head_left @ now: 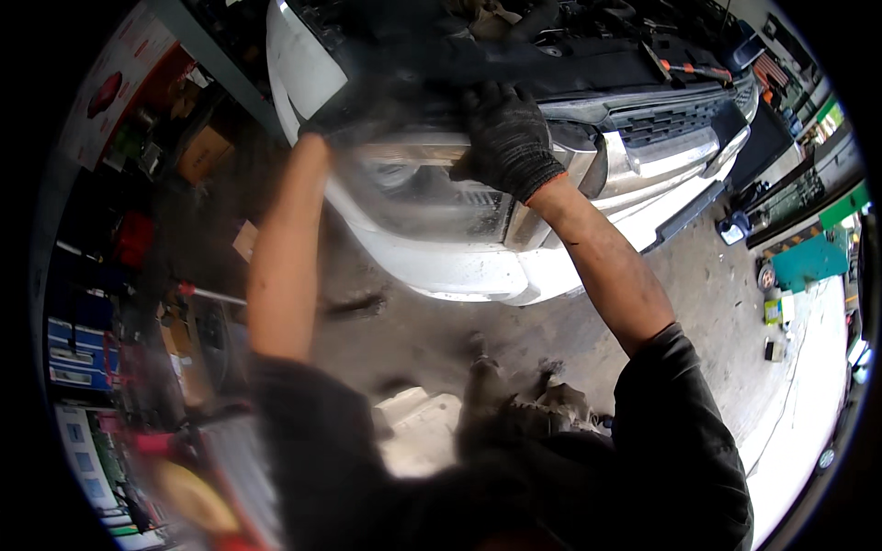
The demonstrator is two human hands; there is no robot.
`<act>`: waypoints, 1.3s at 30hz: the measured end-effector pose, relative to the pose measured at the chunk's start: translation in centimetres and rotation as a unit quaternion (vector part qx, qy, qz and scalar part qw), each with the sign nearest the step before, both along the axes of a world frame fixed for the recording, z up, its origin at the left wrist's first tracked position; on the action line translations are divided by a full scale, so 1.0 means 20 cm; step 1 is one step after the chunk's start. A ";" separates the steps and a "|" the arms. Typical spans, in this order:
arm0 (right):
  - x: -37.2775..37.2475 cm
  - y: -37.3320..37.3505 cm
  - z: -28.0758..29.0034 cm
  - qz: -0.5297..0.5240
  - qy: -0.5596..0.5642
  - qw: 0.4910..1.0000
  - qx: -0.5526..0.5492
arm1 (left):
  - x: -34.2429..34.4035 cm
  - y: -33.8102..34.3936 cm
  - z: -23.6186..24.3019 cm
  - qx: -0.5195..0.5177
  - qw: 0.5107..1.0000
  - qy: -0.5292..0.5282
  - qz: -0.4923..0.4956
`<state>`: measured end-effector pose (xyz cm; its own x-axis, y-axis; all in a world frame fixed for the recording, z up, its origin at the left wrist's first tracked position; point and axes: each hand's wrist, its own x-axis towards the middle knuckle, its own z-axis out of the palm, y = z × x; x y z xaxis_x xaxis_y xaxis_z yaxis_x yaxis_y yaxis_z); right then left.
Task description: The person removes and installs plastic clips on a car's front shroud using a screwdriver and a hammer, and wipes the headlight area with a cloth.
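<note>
- The left hand (344,115) is smeared by motion blur; its grip on the headlight (418,188) cannot be told.
- The white car (514,266) runs past the top edge.
- The left-side shelves (87,340) are blurred.
- The right hand (505,138) hides the headlight's upper edge.

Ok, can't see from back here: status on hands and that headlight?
Left hand gloved, blurred, on headlight's top edge. Right hand gloved, gripping the same edge. Headlight at the white car's front corner. Nothing in the way.
</note>
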<state>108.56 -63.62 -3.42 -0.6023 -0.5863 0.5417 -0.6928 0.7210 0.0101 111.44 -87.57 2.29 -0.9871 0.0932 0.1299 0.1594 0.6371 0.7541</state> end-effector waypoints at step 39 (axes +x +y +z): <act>0.06 0.00 0.02 -0.006 -0.014 0.993 -0.118 | -0.22 0.03 -0.08 -0.500 0.814 0.292 -0.056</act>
<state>109.72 -63.55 -3.11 -0.6249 -0.4380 0.6463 -0.6821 0.7090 -0.1790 107.11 -86.94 0.66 -0.7623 0.5251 0.3783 0.4036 0.8427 -0.3564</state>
